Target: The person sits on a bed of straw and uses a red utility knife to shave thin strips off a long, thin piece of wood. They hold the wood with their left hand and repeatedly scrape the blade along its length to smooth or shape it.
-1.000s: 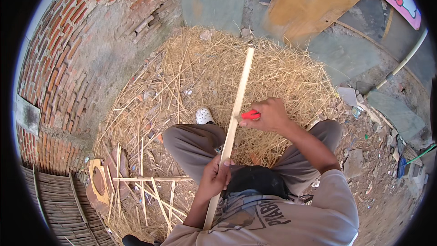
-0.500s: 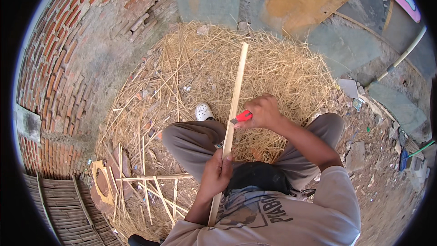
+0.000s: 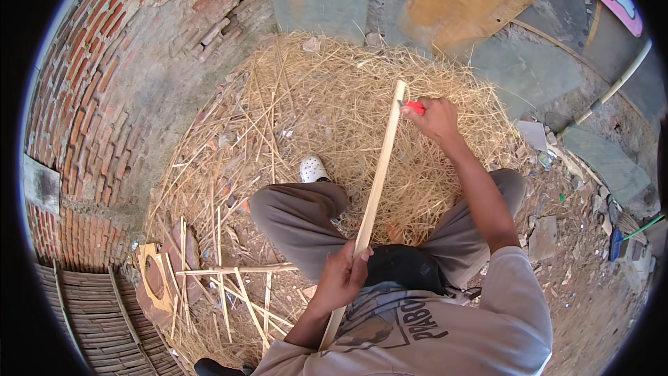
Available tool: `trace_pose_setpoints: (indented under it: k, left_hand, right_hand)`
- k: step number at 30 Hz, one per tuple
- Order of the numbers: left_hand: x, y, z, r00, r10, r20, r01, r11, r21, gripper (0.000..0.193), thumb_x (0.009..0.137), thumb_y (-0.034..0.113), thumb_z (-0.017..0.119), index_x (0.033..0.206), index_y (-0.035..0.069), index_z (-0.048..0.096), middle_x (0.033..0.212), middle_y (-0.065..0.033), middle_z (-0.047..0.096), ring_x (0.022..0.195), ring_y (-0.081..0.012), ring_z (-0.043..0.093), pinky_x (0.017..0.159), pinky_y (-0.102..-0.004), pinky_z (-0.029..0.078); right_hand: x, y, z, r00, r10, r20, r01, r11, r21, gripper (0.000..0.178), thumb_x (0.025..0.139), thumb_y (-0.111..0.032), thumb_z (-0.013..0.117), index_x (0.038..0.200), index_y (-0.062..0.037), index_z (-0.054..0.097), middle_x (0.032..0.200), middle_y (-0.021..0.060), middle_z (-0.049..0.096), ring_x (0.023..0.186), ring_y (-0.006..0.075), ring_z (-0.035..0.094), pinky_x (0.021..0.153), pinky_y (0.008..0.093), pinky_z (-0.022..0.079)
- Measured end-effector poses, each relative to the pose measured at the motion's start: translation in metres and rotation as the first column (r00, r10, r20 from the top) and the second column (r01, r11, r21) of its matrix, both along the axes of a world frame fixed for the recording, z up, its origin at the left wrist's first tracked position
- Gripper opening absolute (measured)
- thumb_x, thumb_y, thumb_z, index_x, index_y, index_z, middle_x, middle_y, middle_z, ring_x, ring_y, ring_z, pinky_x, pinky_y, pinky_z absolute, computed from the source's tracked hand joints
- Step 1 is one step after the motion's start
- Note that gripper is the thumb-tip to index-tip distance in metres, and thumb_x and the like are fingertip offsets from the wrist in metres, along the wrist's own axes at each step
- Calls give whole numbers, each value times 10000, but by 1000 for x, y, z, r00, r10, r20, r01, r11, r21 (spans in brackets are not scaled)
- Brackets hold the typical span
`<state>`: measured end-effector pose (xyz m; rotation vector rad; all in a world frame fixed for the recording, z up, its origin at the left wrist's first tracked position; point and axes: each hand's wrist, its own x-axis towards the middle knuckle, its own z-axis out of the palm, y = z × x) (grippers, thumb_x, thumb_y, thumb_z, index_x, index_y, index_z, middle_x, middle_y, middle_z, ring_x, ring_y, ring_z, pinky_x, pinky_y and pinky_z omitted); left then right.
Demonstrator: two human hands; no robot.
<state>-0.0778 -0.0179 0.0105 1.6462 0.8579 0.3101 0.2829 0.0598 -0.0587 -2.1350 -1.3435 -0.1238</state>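
Note:
A long pale strip of wood or bamboo [image 3: 380, 167] slants from beside my body up over the pile of shavings. My left hand [image 3: 343, 275] is closed around its lower part, near my lap. In my right hand [image 3: 436, 120] is a red-handled knife [image 3: 415, 106], its short blade against the strip close to the far end. My right arm reaches forward, fingers wrapped round the handle. Part of the strip's near end lies along my left forearm and shirt.
Curly straw-coloured shavings [image 3: 334, 90] cover the ground ahead. Several thin cut strips [image 3: 236, 269] lie at the lower left, beside a wooden piece with a round hole [image 3: 154, 278]. A brick wall [image 3: 104, 104] rises on the left; boards [image 3: 480, 0] lean at the back.
My right hand has slid the knife forward along the strip, from its middle to near the far end. The strip's far end has swung right, and my left hand has shifted slightly right.

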Motion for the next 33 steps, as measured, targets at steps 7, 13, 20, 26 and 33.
trace_pose_setpoints:
  k: [7, 13, 20, 26, 33]
  left_hand:
    - [-17, -25, -5, 968, -193, 163, 196, 981, -6, 177, 1021, 186, 465, 1049, 30, 544, 567, 28, 428, 497, -43, 424, 470, -241, 343]
    - [-22, 10, -2, 983, 173, 54, -158, 963, -219, 217, 1036, 217, 450, 1154, 60, 542, 567, 30, 460, 456, -26, 399, 428, -197, 308]
    - [0, 11, 9, 977, 193, 91, -179, 973, -146, 224, 1030, 178, 447, 1163, 46, 569, 575, 29, 475, 480, -40, 423, 458, -213, 335]
    - [3, 12, 1, 988, 150, -19, -149, 986, 72, 211, 1007, 162, 471, 1138, 36, 578, 566, -20, 477, 496, -77, 469, 477, -263, 377]
    - [11, 14, 6, 992, 118, -46, -108, 977, 182, 231, 1000, 161, 476, 1160, 42, 592, 601, -72, 511, 513, -116, 467, 514, -292, 404]
  right_hand:
    - [87, 9, -20, 876, -396, -274, 386, 918, -91, 805, 871, -771, 369, 645, -45, 631, 578, 150, 598, 622, 336, 623, 591, 467, 477]
    - [-28, -14, 16, 963, 76, -257, -65, 997, 52, 698, 898, -709, 444, 591, -103, 601, 464, 22, 468, 455, 164, 495, 463, 356, 407]
    - [-119, -44, 21, 855, 518, 40, -519, 850, 86, 631, 712, -728, 658, 587, -111, 610, 490, 53, 550, 426, 254, 562, 454, 374, 448]
    - [-111, -38, 13, 871, 480, 104, -490, 862, 129, 639, 679, -731, 679, 543, -116, 575, 476, 47, 531, 405, 247, 541, 436, 376, 429]
    - [-90, -19, 0, 902, 401, 163, -429, 879, 209, 682, 634, -769, 679, 509, -117, 524, 458, 39, 499, 389, 240, 518, 432, 374, 423]
